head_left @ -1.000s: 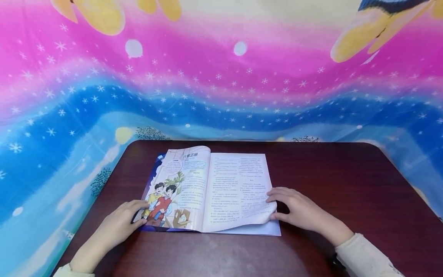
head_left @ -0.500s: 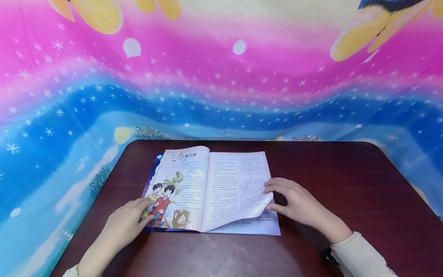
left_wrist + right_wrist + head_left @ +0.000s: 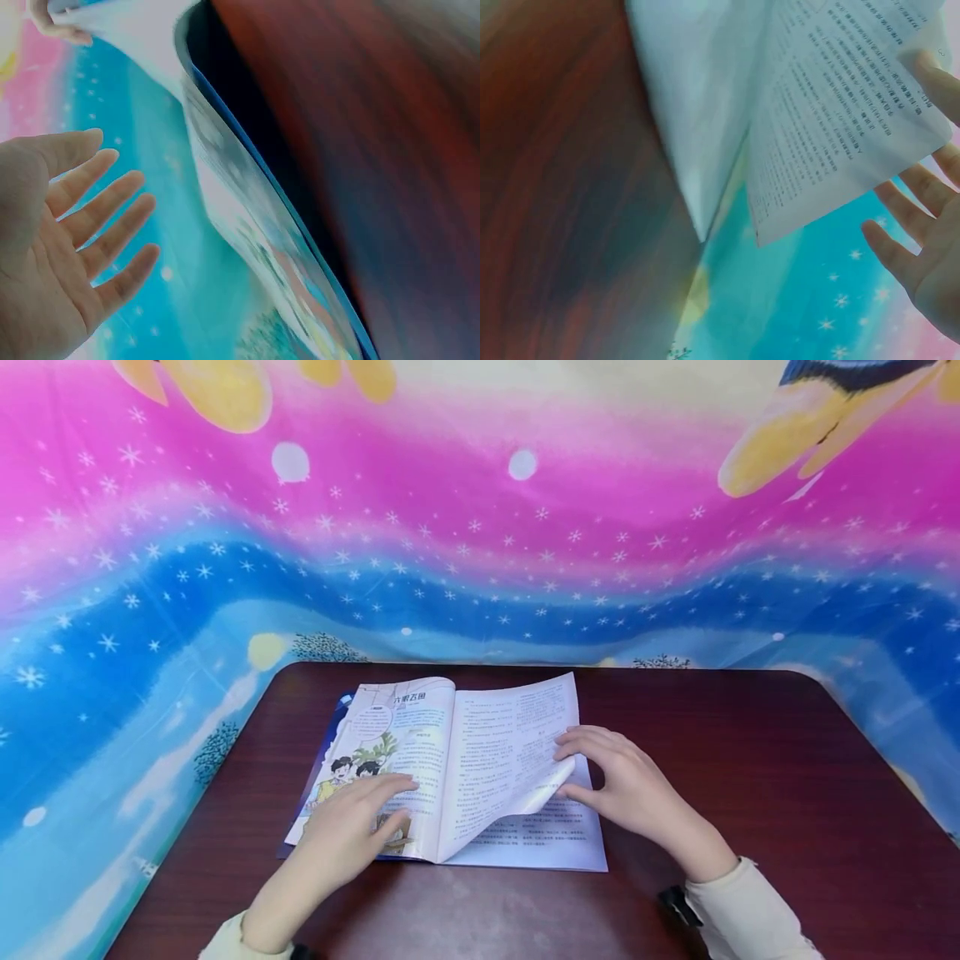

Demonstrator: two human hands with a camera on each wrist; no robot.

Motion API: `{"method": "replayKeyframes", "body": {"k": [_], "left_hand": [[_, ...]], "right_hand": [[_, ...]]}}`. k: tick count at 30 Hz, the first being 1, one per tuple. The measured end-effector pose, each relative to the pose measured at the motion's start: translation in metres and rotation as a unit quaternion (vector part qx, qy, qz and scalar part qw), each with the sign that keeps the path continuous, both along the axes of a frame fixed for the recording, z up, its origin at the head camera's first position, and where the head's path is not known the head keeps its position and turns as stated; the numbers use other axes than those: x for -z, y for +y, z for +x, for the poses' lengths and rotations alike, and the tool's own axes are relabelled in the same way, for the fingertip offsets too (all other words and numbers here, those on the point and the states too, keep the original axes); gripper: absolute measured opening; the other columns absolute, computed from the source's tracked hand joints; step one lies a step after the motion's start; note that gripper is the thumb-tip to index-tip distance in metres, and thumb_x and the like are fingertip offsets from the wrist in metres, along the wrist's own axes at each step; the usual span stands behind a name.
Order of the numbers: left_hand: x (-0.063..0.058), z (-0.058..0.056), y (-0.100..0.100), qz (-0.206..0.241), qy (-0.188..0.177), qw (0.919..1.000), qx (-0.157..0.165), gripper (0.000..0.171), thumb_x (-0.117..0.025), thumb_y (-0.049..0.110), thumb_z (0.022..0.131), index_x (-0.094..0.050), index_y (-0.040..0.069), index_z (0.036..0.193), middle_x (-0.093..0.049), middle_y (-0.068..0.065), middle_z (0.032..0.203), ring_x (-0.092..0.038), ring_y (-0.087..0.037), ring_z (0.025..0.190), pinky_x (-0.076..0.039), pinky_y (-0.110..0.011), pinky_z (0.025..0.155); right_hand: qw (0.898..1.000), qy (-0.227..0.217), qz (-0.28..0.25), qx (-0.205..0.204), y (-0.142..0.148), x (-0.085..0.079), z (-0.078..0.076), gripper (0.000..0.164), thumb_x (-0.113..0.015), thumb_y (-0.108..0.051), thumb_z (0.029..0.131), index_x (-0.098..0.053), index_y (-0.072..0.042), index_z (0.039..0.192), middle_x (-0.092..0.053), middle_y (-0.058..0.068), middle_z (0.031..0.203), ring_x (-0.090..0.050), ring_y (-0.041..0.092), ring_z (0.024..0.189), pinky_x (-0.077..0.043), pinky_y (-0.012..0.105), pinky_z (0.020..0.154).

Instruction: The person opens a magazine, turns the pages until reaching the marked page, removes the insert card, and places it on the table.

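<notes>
An open magazine (image 3: 405,752) lies on the table, its left page printed with cartoon children and a box. My right hand (image 3: 622,777) pinches the lower outer corner of the right-hand page (image 3: 502,760), which curls up and inward; another printed page (image 3: 562,839) shows beneath it. In the right wrist view the thumb (image 3: 937,82) lies on one face of the lifted page, with the fingers at its other face. My left hand (image 3: 345,818) hovers over the lower left page; in the left wrist view its fingers (image 3: 112,225) are spread and hold nothing.
The dark reddish-brown table (image 3: 735,760) extends to both sides of the magazine. A colourful cloth backdrop (image 3: 480,560) with snowflakes hangs behind and around it. Pale sleeves (image 3: 750,910) cover both forearms, with a black band (image 3: 678,906) at the right wrist.
My right hand has drawn the page corner up and leftward, uncovering more of the page beneath. My left hand has moved from the magazine's left edge rightward over the left page.
</notes>
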State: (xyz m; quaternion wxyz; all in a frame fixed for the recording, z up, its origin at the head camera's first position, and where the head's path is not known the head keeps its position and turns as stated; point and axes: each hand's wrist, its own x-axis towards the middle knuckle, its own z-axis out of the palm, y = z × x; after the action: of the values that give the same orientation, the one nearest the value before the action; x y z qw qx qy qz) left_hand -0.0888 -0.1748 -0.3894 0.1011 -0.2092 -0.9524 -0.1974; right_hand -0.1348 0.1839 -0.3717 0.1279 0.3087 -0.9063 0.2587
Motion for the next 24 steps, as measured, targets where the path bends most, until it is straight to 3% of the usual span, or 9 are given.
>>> {"method": "replayKeyframes", "body": {"k": [5, 10, 18, 24], "left_hand": [[-0.008, 0.001, 0.028, 0.015, 0.009, 0.9984, 0.054, 0.05, -0.076, 0.032, 0.089, -0.061, 0.019, 0.134, -0.062, 0.002, 0.132, -0.059, -0.019, 0.121, -0.049, -0.044, 0.099], [-0.014, 0.005, 0.055, 0.036, 0.039, 0.9912, 0.121, 0.066, -0.075, 0.038, 0.088, -0.047, 0.021, 0.146, -0.054, 0.003, 0.143, -0.055, -0.017, 0.126, -0.048, -0.042, 0.1], [-0.023, 0.001, 0.086, 0.07, 0.12, 0.9743, 0.177, 0.064, -0.077, 0.027, 0.088, -0.049, 0.017, 0.144, -0.054, 0.003, 0.143, -0.055, -0.014, 0.126, -0.048, -0.036, 0.101], [-0.023, 0.0, 0.096, 0.078, 0.135, 0.967, 0.202, 0.056, -0.075, 0.011, 0.089, -0.053, 0.016, 0.141, -0.057, 0.003, 0.14, -0.056, -0.013, 0.124, -0.046, -0.032, 0.102]], "right_hand": [[1.0, 0.018, -0.003, 0.0, -0.008, -0.009, 0.002, 0.042, -0.092, -0.026, 0.07, -0.071, -0.017, 0.105, -0.067, -0.001, 0.121, -0.055, 0.024, 0.123, -0.042, 0.049, 0.103], [0.999, 0.04, -0.002, -0.005, -0.016, -0.017, 0.003, 0.041, -0.091, -0.029, 0.07, -0.071, -0.017, 0.104, -0.067, -0.002, 0.119, -0.056, 0.023, 0.122, -0.042, 0.047, 0.103], [0.997, 0.07, 0.009, -0.016, -0.025, -0.027, 0.003, 0.04, -0.09, -0.032, 0.071, -0.07, -0.016, 0.102, -0.068, 0.0, 0.116, -0.056, 0.024, 0.121, -0.041, 0.047, 0.104], [0.997, 0.07, 0.01, -0.021, -0.026, -0.029, 0.004, 0.039, -0.089, -0.034, 0.072, -0.069, -0.016, 0.1, -0.068, 0.0, 0.114, -0.056, 0.024, 0.122, -0.041, 0.046, 0.105]]}}
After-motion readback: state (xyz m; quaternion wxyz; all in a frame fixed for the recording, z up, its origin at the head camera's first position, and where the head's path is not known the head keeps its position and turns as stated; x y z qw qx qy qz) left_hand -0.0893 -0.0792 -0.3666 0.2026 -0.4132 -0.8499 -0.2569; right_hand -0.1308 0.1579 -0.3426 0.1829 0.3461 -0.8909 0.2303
